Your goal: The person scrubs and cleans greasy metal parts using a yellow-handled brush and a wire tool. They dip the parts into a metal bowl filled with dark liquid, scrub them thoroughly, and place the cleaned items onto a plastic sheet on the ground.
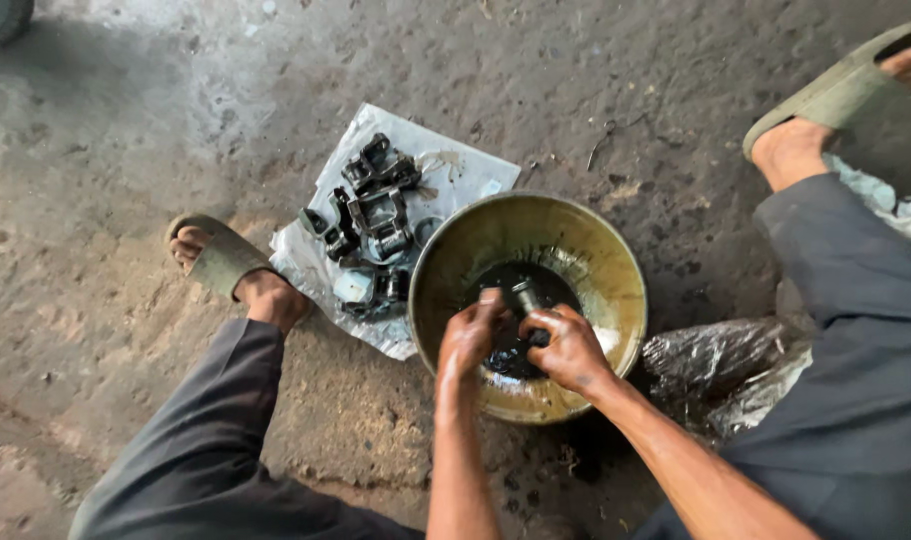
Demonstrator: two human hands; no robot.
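Rough, stained concrete floor (126, 120) everywhere, greasy and damp-looking, with dirt crumbs near the knees. In the middle sits a yellowish metal basin (596, 260) with black oily liquid at the bottom. Left of it, a white plastic sheet (456, 160) holds a heap of dark metal parts (374, 225). A crumpled black bag (721, 365) lies right. Both hands are in the basin: the left hand (470, 338) and right hand (570, 347) clench together around a small metal part (525, 297).

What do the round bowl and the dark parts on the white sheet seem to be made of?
Bowl: probably metal, with a dull yellowish, stained coating; its thin rim glints.
Dark parts: likely steel, greasy black, with hard edges and small shiny spots.
White sheet: seems plastic or paper, crumpled.
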